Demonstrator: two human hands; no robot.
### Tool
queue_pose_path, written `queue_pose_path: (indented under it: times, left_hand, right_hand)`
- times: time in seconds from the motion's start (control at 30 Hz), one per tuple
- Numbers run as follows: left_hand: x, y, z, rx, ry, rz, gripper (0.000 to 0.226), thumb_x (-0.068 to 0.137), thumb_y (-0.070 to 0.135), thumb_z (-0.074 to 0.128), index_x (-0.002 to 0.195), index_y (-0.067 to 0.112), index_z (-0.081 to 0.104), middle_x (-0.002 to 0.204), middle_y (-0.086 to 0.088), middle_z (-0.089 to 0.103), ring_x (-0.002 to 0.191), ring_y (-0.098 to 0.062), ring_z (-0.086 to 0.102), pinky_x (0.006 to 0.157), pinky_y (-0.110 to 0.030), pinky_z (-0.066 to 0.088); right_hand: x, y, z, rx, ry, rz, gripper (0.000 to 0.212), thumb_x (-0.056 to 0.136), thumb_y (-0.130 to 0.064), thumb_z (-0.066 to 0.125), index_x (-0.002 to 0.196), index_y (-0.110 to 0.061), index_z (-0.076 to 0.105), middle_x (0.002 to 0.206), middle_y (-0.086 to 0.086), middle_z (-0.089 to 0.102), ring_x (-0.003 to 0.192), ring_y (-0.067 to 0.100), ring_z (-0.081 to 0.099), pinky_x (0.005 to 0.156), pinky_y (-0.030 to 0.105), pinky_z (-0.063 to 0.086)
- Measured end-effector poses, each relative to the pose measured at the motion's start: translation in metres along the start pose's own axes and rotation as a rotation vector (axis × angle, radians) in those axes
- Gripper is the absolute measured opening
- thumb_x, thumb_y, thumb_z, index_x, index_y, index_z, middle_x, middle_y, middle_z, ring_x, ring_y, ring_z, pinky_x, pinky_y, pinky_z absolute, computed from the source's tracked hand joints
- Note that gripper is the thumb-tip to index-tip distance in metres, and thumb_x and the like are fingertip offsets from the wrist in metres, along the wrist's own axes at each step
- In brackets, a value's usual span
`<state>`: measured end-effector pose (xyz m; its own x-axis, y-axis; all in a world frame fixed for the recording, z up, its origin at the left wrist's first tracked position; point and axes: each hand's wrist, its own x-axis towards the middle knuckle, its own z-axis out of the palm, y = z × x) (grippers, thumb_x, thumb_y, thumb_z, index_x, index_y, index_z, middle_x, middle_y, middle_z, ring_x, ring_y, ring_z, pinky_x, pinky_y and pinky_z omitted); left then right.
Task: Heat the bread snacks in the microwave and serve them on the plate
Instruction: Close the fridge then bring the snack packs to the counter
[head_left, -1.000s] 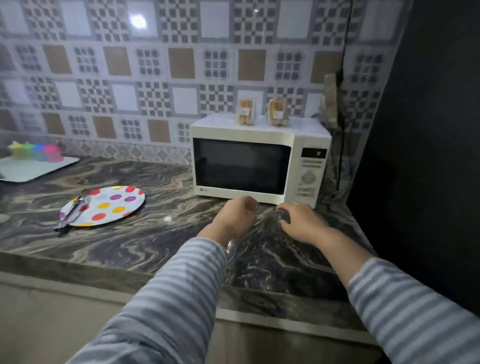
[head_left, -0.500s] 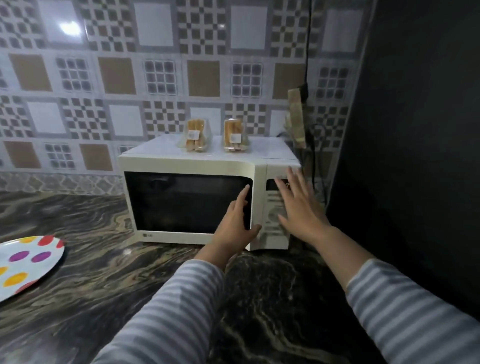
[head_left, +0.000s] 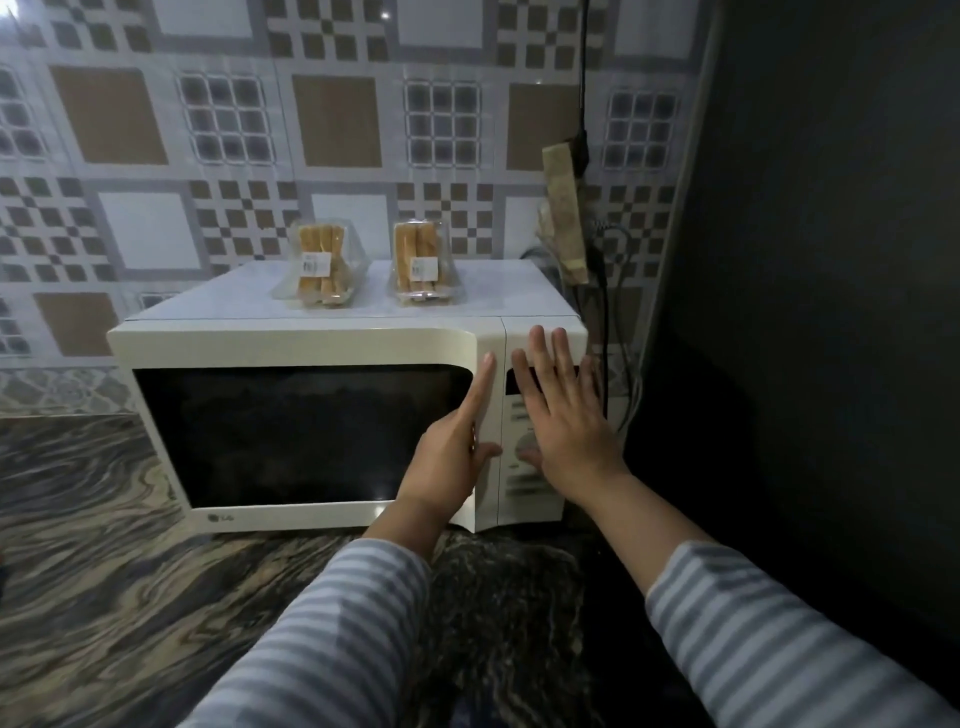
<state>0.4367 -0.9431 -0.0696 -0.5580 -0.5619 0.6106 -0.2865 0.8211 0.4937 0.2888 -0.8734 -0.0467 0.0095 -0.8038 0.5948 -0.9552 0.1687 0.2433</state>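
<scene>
While two clear packs (head_left: 323, 267) (head_left: 423, 265) of bread sticks stand on the shut microwave (head_left: 311, 436) at frame centre, the left hand (head_left: 452, 457) presses its door edge and the right hand (head_left: 563, 415) lies spread on the panel, both empty.

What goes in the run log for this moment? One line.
stage: opening microwave | door: shut | left hand: on door edge | right hand: flat on panel | snacks: packed, on top

Wall (head_left: 332, 119): patterned tiles, brown, white and grey squares.
Counter (head_left: 88, 587): dark marbled stone.
Right side (head_left: 831, 260): dark flat panel.
Cable (head_left: 583, 78): hangs down the wall.
</scene>
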Motion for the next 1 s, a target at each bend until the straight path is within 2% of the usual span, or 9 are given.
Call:
queue_pose_path:
  times: [0.1, 0.2, 0.27, 0.57, 0.67, 0.77, 0.9, 0.93, 1.0]
  left_hand:
    - [0.001, -0.001, -0.003, -0.009, -0.007, -0.021, 0.118, 0.082, 0.002, 0.071, 0.134, 0.067, -0.013, 0.064, -0.003, 0.048, 0.057, -0.015, 0.048, 0.060, -0.011, 0.042]
    - [-0.001, 0.005, -0.003, 0.007, 0.020, -0.052, 0.119, 0.081, 0.002, 0.071, 0.135, 0.067, -0.012, 0.063, -0.003, 0.048, 0.056, -0.018, 0.052, 0.062, -0.024, 0.048]
    - [-0.003, 0.010, -0.001, 0.022, 0.054, -0.061, 0.118, 0.080, 0.001, 0.071, 0.135, 0.066, -0.011, 0.063, -0.002, 0.048, 0.057, -0.018, 0.053, 0.064, -0.027, 0.050]
    - [-0.010, 0.019, 0.000, 0.056, 0.106, -0.104, 0.114, 0.083, 0.001, 0.068, 0.135, 0.066, -0.010, 0.066, 0.007, 0.051, 0.056, -0.008, 0.049, 0.064, -0.015, 0.040]
    - [-0.022, 0.022, -0.004, 0.071, 0.080, -0.079, 0.112, 0.083, 0.006, 0.068, 0.136, 0.063, -0.012, 0.068, 0.006, 0.053, 0.060, -0.013, 0.054, 0.064, -0.025, 0.046]
    - [-0.027, 0.027, -0.010, 0.064, 0.036, -0.058, 0.109, 0.085, 0.006, 0.068, 0.138, 0.055, -0.013, 0.074, 0.007, 0.049, 0.068, -0.017, 0.055, 0.064, -0.024, 0.041]
    - [-0.034, 0.028, -0.024, 0.090, -0.028, -0.039, 0.093, 0.092, 0.022, 0.060, 0.144, 0.053, -0.010, 0.084, 0.007, 0.055, 0.073, -0.017, 0.058, 0.066, -0.031, 0.049]
    - [-0.037, 0.027, -0.031, 0.130, 0.018, -0.035, 0.082, 0.094, 0.026, 0.056, 0.148, 0.048, -0.001, 0.091, 0.005, 0.058, 0.075, -0.016, 0.060, 0.067, -0.033, 0.051]
    - [-0.037, 0.027, -0.050, 0.249, 0.212, -0.014, 0.056, 0.096, 0.026, 0.050, 0.146, 0.033, 0.028, 0.102, 0.001, 0.059, 0.081, -0.017, 0.060, 0.065, -0.036, 0.052]
  right_hand:
    - [0.000, 0.001, 0.001, 0.030, -0.001, -0.008, 0.121, 0.069, -0.039, 0.080, 0.152, -0.010, -0.004, 0.154, 0.010, -0.031, 0.145, 0.034, -0.019, 0.117, 0.052, -0.007]
    - [0.001, 0.001, -0.001, 0.017, -0.017, 0.009, 0.122, 0.070, -0.041, 0.079, 0.151, -0.011, -0.007, 0.153, 0.009, -0.034, 0.144, 0.033, -0.024, 0.116, 0.050, -0.012]
    - [0.001, 0.001, -0.002, 0.002, -0.026, 0.019, 0.124, 0.069, -0.044, 0.078, 0.151, -0.012, -0.009, 0.152, 0.009, -0.036, 0.143, 0.032, -0.025, 0.117, 0.050, -0.009]
    - [0.001, 0.003, 0.000, -0.008, -0.023, 0.012, 0.128, 0.067, -0.045, 0.079, 0.150, -0.012, -0.013, 0.153, 0.009, -0.036, 0.143, 0.031, -0.025, 0.115, 0.051, -0.003]
    - [0.000, 0.002, -0.003, 0.038, -0.015, -0.012, 0.128, 0.069, -0.036, 0.080, 0.149, -0.015, -0.016, 0.152, 0.006, -0.038, 0.141, 0.029, -0.030, 0.116, 0.053, -0.003]
    - [-0.003, -0.002, -0.009, 0.056, -0.033, -0.002, 0.119, 0.071, -0.025, 0.079, 0.151, -0.012, -0.008, 0.158, 0.010, -0.019, 0.143, 0.033, -0.023, 0.116, 0.057, 0.004]
    - [-0.003, 0.001, -0.029, 0.046, -0.086, 0.026, 0.097, 0.083, -0.012, 0.062, 0.152, -0.017, -0.007, 0.157, 0.004, -0.025, 0.144, 0.024, -0.024, 0.115, 0.051, -0.010]
    - [-0.002, 0.001, -0.036, 0.078, -0.054, 0.027, 0.088, 0.084, -0.009, 0.058, 0.153, -0.017, 0.004, 0.160, 0.004, -0.014, 0.147, 0.023, -0.016, 0.115, 0.049, -0.010]
    - [0.001, 0.001, -0.054, 0.207, 0.085, 0.053, 0.066, 0.085, -0.004, 0.052, 0.147, -0.016, 0.033, 0.158, 0.007, 0.023, 0.147, 0.023, 0.014, 0.117, 0.047, -0.001]
